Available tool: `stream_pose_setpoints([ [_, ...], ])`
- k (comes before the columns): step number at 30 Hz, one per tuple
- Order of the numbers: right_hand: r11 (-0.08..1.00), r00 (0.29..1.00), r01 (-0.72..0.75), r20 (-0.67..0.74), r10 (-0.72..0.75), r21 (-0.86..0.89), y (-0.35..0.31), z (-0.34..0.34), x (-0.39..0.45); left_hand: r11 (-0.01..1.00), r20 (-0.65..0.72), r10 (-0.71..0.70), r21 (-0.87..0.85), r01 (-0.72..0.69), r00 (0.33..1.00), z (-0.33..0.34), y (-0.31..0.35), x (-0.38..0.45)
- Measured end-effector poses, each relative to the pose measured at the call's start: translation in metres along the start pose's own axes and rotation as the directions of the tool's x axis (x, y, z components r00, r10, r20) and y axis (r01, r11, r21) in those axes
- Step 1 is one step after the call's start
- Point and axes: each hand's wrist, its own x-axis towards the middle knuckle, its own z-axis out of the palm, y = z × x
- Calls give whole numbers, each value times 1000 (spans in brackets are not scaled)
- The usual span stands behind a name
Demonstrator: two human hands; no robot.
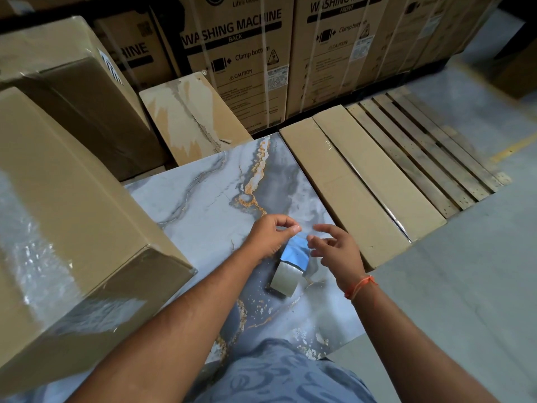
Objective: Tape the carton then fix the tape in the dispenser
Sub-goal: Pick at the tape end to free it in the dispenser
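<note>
A roll of clear packing tape point(283, 280) stands on edge on the marbled grey slab point(203, 216). A shiny loose strip of tape point(296, 251) rises from the roll. My left hand point(270, 237) pinches the top end of that strip between thumb and fingers. My right hand point(334, 248) hovers just right of the strip with fingers spread, touching or nearly touching its edge. A large brown carton point(66, 237), partly wrapped in glossy film, lies at my left. No tape dispenser shows.
Washing machine cartons point(241, 53) line the back. A torn flat box point(186, 117) leans behind the slab. Two long flat cartons point(357, 181) lie to the right on a wooden pallet point(430, 152). Grey floor point(465, 271) spreads at right.
</note>
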Motion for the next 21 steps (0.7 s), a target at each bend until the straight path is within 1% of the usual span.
stream_pose_setpoints([
  [1,997,999,-35,23,34,62,-1,1,-1,1000,1,-6,0,6,1000,0,0,0],
  [3,986,997,-82,22,80,148,-2,5,-1,1000,3,-13,17,13,1000,1,1,0],
  [10,932,970,-149,-133,203,331,0,18,-3,997,-15,-57,52,58,998,4,2,1],
  [13,895,954,-174,-154,256,410,0,20,-3,996,-16,-73,41,73,997,4,3,0],
  [16,874,948,-207,-130,290,439,0,19,-4,996,-16,-78,47,79,997,3,3,0],
  [21,879,944,-215,-142,299,426,-1,20,-5,992,-21,-102,69,103,995,4,3,0],
])
